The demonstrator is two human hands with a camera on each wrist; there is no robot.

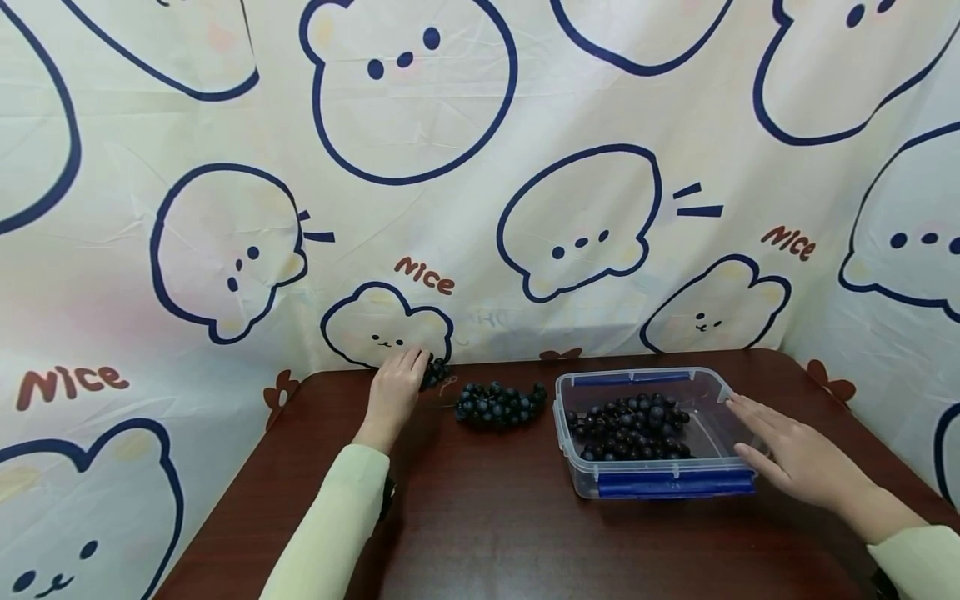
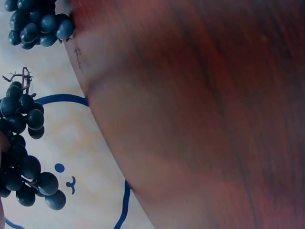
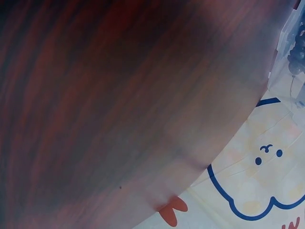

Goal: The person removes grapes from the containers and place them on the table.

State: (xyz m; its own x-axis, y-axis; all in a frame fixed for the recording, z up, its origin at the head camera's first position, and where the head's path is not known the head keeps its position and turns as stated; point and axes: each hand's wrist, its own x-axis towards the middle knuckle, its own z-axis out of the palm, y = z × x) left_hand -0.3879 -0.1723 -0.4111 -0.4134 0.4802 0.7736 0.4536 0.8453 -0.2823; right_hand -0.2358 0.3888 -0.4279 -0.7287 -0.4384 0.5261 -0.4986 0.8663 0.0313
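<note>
At the table's back edge my left hand [image 1: 397,388] grips a small bunch of dark grapes [image 1: 434,372]; in the left wrist view that bunch [image 2: 24,176] shows at the left edge with its bare stem upward. A second bunch of grapes [image 1: 501,406] lies on the table just to the right of this hand. The clear plastic box [image 1: 652,479] with blue clips stands farther right, lidless, with more dark grapes [image 1: 630,429] in its left part. My right hand [image 1: 798,454] rests against the box's right rim, fingers straight.
The dark brown wooden table [image 1: 480,533] runs back to a cloth backdrop [image 1: 585,108] printed with bear outlines. The backdrop also stands along the left and right sides. The right wrist view shows mostly tabletop [image 3: 119,119], with a slice of the box [image 3: 286,43] at its right.
</note>
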